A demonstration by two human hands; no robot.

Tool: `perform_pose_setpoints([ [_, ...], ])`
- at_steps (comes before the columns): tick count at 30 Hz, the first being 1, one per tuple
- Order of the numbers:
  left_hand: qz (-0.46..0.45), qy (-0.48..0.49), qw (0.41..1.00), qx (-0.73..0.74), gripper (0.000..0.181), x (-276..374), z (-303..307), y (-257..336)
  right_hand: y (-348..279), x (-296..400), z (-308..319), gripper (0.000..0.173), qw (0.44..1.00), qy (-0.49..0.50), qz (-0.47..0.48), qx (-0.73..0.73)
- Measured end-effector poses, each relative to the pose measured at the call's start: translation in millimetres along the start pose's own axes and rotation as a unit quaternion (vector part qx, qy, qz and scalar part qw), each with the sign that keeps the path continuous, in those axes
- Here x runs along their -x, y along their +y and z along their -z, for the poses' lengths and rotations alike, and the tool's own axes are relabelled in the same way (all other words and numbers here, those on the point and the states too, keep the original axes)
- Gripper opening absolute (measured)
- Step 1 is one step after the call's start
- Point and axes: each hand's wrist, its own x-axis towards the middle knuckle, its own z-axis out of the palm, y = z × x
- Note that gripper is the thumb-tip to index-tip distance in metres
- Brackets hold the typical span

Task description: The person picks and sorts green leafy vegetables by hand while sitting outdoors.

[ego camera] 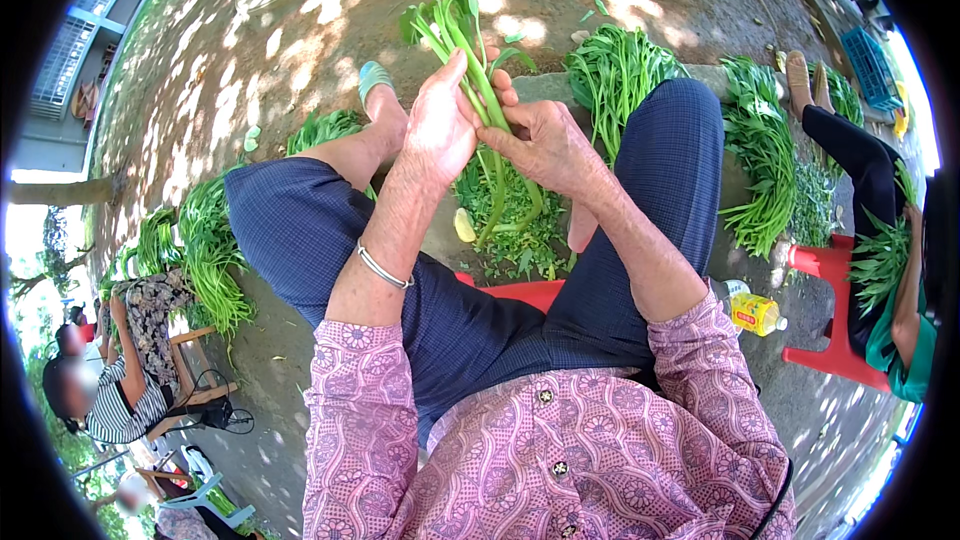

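Note:
My left hand [437, 118], with a silver bangle [384, 268] on its wrist, is closed around a small bunch of long-stemmed leafy greens [452, 24]. The leaves point away from me, and the thin stem ends hang down towards my lap. My right hand [553, 144] meets the bunch lower down, its thumb and fingers pinching the stems beside my left palm. Below both hands, a heap of loose leaf trimmings [536, 247] lies on the ground between my legs. A larger pile of greens [622, 79] rests on a stone edging just beyond my right knee.
More greens lie to the right [759, 154] and to the left [208, 247]. A bottle with a yellow label [756, 313] lies by my right hip. At right, a person on a red plastic stool [829, 277] holds greens; other people sit at left. A blue crate [870, 67] stands far right.

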Motion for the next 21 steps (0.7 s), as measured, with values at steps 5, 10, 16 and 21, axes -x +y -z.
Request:
perform_pose_setpoints([
  [5, 0.000, 0.164, 0.982, -0.099, 0.033, 1, -21, -2, 8, -2, -11, 0.022, 0.997, 0.049, 0.009, 0.054],
  [10, -0.027, 0.220, 0.949, -0.225, 0.021, 9, -18, -2, 16, -3, -26, 0.022, 0.987, 0.099, 0.012, 0.126],
  [16, -0.028, 0.206, 0.941, -0.266, 0.014, 9, -11, -3, 14, -1, -31, 0.022, 0.972, 0.106, 0.052, 0.201],
  [21, -0.048, 0.208, 0.957, -0.194, 0.013, 5, -10, -1, 13, -5, -26, 0.027, 0.985, 0.081, 0.039, 0.149],
])
